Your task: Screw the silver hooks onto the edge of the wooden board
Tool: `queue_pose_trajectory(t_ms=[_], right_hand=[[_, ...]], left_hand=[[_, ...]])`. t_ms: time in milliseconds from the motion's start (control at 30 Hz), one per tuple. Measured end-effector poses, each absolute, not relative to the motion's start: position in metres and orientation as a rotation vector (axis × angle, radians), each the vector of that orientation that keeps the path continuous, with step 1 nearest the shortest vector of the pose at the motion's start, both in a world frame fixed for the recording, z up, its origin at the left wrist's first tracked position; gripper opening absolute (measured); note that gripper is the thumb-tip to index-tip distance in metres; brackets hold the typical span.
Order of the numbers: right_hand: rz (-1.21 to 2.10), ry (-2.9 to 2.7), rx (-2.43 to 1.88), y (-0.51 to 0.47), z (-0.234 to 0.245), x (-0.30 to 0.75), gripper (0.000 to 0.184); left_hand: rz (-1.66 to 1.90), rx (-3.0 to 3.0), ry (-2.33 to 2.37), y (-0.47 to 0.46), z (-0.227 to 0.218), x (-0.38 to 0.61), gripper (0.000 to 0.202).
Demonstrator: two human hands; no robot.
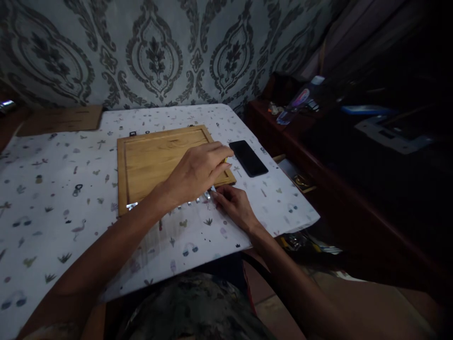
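Observation:
A framed wooden panel point(163, 163) lies flat on the table with its recessed face up. My left hand point(198, 172) reaches across its right part, fingers closed, and a bit of a yellow thing point(225, 160) shows between thumb and fingers; the rest is hidden. Just below, at the panel's near right corner, my right hand point(234, 204) pinches a small shiny metal piece point(213, 188). Several similar metal pieces point(207, 195) sit in a row along the near edge, partly behind my left wrist. A metal fitting point(132, 206) is at the panel's near left corner.
A black phone point(249, 158) lies right of the panel. Flat brown cardboard point(63, 119) rests at the back left. Beyond the table's right edge, a dark red cabinet point(293, 141) carries a plastic bottle point(299, 100), with an open drawer point(295, 174) below. A patterned wall point(191, 52) stands behind.

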State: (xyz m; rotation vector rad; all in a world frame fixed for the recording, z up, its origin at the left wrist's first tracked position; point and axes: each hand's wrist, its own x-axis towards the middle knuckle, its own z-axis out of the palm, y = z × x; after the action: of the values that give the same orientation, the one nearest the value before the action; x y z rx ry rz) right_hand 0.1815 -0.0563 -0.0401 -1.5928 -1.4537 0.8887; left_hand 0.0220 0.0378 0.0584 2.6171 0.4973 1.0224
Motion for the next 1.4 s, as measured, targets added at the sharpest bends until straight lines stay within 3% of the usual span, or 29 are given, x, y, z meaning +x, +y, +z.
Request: queue_pose_trajectory(t_ms=[900, 1000, 1400], right_hand=[[0.801, -1.532, -1.651, -0.057, -0.046, 0.185, 0.031], [0.812, -1.525, -1.651, -0.057, -0.047, 0.185, 0.032], [0.757, -1.549, -1.650, -0.057, -0.042, 0.183, 0.027]], left_hand=[[1.016, 2.501, 0.728, 0.036, 0.052, 0.026, 0.019], [0.997, 2.481, 0.770, 0.036, 0.054, 0.026, 0.011], [0.894, 2.569, 0.600, 0.034, 0.064, 0.024, 0.009]])
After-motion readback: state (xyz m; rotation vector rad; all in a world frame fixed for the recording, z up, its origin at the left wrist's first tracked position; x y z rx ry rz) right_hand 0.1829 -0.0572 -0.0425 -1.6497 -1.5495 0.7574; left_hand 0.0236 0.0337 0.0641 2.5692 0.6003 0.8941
